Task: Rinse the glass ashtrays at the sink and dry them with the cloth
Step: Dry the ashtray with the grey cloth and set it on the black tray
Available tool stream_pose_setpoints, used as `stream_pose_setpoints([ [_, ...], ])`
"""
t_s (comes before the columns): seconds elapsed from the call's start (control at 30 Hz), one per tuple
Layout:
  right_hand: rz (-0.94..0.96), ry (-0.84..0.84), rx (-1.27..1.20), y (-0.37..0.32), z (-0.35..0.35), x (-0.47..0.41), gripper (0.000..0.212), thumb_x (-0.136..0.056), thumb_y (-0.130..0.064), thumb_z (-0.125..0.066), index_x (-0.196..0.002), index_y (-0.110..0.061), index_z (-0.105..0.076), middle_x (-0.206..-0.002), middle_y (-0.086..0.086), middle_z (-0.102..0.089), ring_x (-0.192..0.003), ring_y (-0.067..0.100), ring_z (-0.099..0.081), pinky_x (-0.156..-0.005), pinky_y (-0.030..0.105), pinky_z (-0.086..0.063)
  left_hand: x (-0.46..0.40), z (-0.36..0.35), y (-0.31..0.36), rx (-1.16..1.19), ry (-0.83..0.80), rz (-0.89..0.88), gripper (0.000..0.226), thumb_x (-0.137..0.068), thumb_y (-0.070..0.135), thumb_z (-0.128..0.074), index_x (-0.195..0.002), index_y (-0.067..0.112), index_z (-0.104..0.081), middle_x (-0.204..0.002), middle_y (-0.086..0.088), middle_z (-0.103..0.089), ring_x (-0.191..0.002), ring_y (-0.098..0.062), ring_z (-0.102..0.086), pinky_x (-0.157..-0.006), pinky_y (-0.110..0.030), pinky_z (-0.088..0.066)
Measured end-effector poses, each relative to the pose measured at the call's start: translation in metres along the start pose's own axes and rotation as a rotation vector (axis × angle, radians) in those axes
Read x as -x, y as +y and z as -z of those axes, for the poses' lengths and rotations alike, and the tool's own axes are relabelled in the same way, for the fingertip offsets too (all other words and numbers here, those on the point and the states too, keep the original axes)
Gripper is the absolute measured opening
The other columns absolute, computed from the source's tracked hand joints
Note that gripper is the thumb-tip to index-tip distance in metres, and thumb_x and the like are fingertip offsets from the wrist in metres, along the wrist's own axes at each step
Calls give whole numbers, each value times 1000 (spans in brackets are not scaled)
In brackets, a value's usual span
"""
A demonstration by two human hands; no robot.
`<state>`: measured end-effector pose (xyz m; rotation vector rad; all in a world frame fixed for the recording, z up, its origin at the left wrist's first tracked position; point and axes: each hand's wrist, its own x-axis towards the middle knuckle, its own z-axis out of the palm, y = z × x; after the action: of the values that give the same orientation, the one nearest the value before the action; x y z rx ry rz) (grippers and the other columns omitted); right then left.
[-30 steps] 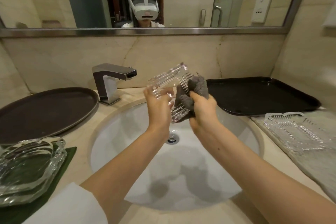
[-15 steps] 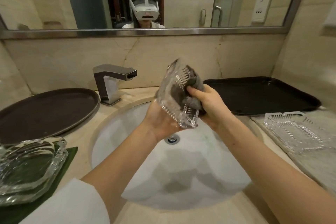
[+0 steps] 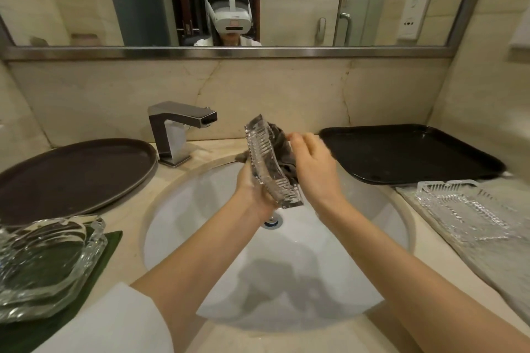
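- The right hand [image 3: 314, 170], fingers curled, presses a bunched dark grey cloth [image 3: 282, 149] against the far face of a ribbed glass ashtray [image 3: 271, 166].
- The left hand [image 3: 252, 186] grips the ashtray from below and behind, holding it on edge, tilted, above the white sink [image 3: 372, 209].
- This looks like the drying step: the tap [image 3: 183, 126], at the far left of the basin, shows no running water.
- The next move likely calls for turning the ashtray so the cloth reaches its other face, with a firm grip on the slippery glass.
- On the right of the tabletop, a second ribbed ashtray [image 3: 461, 209] lies flat on a pale mat [image 3: 487, 261], near a black rectangular tray [image 3: 410, 152].
- On the left, a heavier glass ashtray [image 3: 48, 264] sits on a green mat [image 3: 97, 255], cut off by the frame edge, beside a dark oval tray [image 3: 71, 175].
- Hidden: most of the left hand's fingers behind the glass, much of the cloth, and any wetness left on the ashtray.
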<state>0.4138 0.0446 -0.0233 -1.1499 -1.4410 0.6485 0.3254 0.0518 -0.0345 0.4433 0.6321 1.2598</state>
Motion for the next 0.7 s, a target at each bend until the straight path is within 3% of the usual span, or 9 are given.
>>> stream_pose_setpoints([
  [0.1,-335,-203,-175,3,-10,4,62,-91,-44,-51,-142,-18,-29,-138,2,-45,-122,23,-50,-102,46,-43,-5,0,1,-49,92,-129,34,-99,30,-36,-82,8,-56,-81,-10,-60,-77,-22,-57,-68,-30,-52],
  [0.13,-453,-247,-250,5,-12,6,64,-89,-41,-57,-142,-21,-27,-134,0,-49,-114,24,-56,-96,48,-48,-7,0,0,-75,127,-167,34,-100,28,-36,-80,8,-54,-79,-10,-57,-74,-21,-55,-65,-29,-52],
  [0.2,-573,-274,-365,10,-11,7,38,-89,-31,-61,-123,-21,-48,-106,0,-65,-87,20,-66,-74,42,-58,-8,0,-3,-168,165,-231,28,-98,24,-41,-76,11,-53,-74,-7,-54,-70,-18,-53,-73,-31,-49],
  [0.27,-583,-250,-392,14,-10,5,7,-92,-23,-57,-99,-21,-57,-86,1,-66,-71,17,-65,-57,34,-59,-7,0,-5,-178,155,-227,24,-96,22,-45,-79,11,-56,-77,-8,-56,-76,-22,-55,-86,-39,-47],
  [0.3,-584,-239,-388,16,-9,4,5,-92,-21,-57,-97,-20,-58,-87,3,-66,-70,18,-65,-54,33,-59,-8,1,-4,-151,133,-193,23,-96,23,-44,-84,10,-59,-82,-11,-58,-84,-25,-56,-91,-42,-45],
  [0.43,-564,-124,-211,31,-5,-4,31,-90,-26,-59,-117,-13,-49,-108,9,-62,-90,28,-65,-67,42,-59,-8,6,3,-101,62,-109,40,-99,31,-37,-117,3,-59,-115,-20,-63,-108,-35,-59,-92,-47,-48],
  [0.57,-478,-24,-33,33,7,-14,36,-89,-26,-60,-116,-9,-43,-111,9,-59,-99,27,-60,-87,47,-52,-7,8,4,-160,49,-139,39,-100,25,-36,-123,-1,-55,-125,-21,-59,-116,-35,-56,-92,-43,-48],
  [0.7,-369,37,80,35,16,-22,55,-91,-27,-59,-136,-10,-31,-119,11,-52,-94,22,-59,-80,39,-54,-6,4,3,-186,32,-131,38,-100,22,-38,-125,-2,-54,-126,-21,-59,-118,-34,-55,-90,-41,-50],
])
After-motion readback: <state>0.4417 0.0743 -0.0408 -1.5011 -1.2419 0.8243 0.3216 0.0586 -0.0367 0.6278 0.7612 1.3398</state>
